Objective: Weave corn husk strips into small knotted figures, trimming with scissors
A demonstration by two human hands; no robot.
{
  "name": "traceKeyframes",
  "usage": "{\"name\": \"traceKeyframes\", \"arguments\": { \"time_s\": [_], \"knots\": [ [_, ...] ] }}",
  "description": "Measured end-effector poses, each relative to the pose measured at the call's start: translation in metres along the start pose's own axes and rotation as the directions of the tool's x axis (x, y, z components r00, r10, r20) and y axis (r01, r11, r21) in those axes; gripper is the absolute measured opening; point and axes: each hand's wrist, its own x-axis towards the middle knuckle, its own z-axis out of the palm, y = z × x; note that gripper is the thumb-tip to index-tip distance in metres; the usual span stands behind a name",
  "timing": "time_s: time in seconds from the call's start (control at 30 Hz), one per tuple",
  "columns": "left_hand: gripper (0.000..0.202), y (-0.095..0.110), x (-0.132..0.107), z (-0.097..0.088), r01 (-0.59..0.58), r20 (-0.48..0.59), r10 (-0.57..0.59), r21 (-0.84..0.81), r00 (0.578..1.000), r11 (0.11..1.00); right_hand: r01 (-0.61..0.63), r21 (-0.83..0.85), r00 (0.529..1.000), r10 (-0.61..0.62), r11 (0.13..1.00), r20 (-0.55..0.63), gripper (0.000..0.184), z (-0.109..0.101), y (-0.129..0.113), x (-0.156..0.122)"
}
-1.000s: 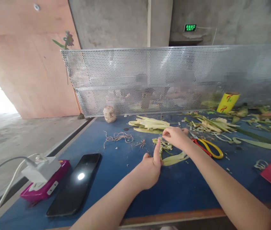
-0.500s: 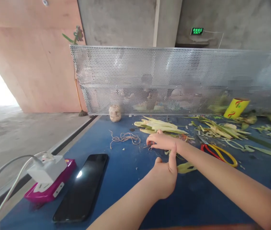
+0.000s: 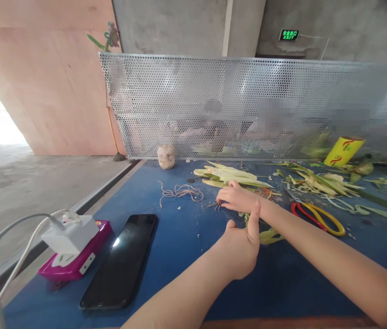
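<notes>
My right hand (image 3: pixel 239 197) reaches across to the left and pinches a few small dark scraps (image 3: pixel 217 205) on the blue table (image 3: pixel 180 246). My left hand (image 3: pixel 243 246) is nearer to me, forefinger pointing up and the other fingers curled, its fingertip against a small bunch of green leaf strips (image 3: pixel 252 220). A curled yellow-green leaf strip (image 3: pixel 270 236) lies just right of my left hand. Whether the left hand grips anything is hidden behind it.
A black phone (image 3: pixel 125 258) and a magenta box (image 3: pixel 73 265) with a white charger (image 3: pixel 72 235) lie at the left. Red and yellow scissors (image 3: pixel 316 217), a leaf pile (image 3: pixel 229 176), tangled string (image 3: pixel 180 192), a twine ball (image 3: pixel 166 156) and a yellow roll (image 3: pixel 344 151) sit before the perforated metal screen (image 3: pixel 248 105).
My right hand has left the bunch of leaf strips and moved left to the dark scraps. My left hand has stayed by the strips. The camera has shifted slightly.
</notes>
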Motion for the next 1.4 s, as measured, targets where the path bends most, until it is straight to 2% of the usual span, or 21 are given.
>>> {"name": "traceKeyframes", "arguments": {
  "time_s": [0.17, 0.63, 0.73, 0.87, 0.93, 1.07, 1.23, 1.4],
  "knots": [
    [0.089, -0.001, 0.001, 0.000, -0.001, 0.000, 0.001, -0.007, 1.000, 1.000, -0.043, 0.133, 0.997, 0.051, 0.990, -0.053, 0.015, -0.002, 0.001, 0.002],
    [0.088, 0.001, 0.000, -0.001, 0.002, 0.004, -0.002, -0.026, 1.000, 1.000, 0.092, 0.015, 0.992, -0.090, 0.996, -0.087, 0.021, 0.006, -0.003, 0.003],
    [0.087, 0.001, 0.001, -0.001, 0.008, 0.005, -0.008, -0.011, 1.000, 1.000, 0.095, 0.131, 0.984, -0.073, 0.987, -0.162, 0.021, 0.007, -0.001, 0.005],
    [0.086, 0.000, 0.001, -0.002, -0.001, 0.020, 0.001, 0.019, 1.000, 1.000, 0.027, 0.305, 0.973, 0.045, 0.952, -0.227, 0.016, 0.008, 0.004, 0.005],
    [0.086, 0.001, 0.001, -0.003, 0.003, 0.020, -0.004, 0.029, 1.000, 1.000, 0.010, 0.307, 0.979, 0.053, 0.952, -0.196, 0.017, 0.008, 0.005, 0.004],
    [0.087, 0.002, 0.000, -0.004, 0.016, 0.009, -0.016, 0.034, 1.000, 0.999, 0.063, 0.249, 0.993, -0.037, 0.967, -0.109, 0.017, 0.007, 0.003, 0.001],
    [0.088, 0.002, 0.000, -0.005, 0.034, 0.028, -0.035, 0.040, 0.999, 0.999, 0.073, 0.223, 0.993, -0.049, 0.972, -0.112, 0.016, 0.010, -0.002, 0.001],
    [0.089, 0.001, 0.000, -0.004, 0.019, 0.040, -0.021, 0.050, 0.999, 0.999, 0.096, 0.078, 0.994, -0.091, 0.992, -0.065, 0.023, 0.012, -0.004, 0.004]
  ]
}}
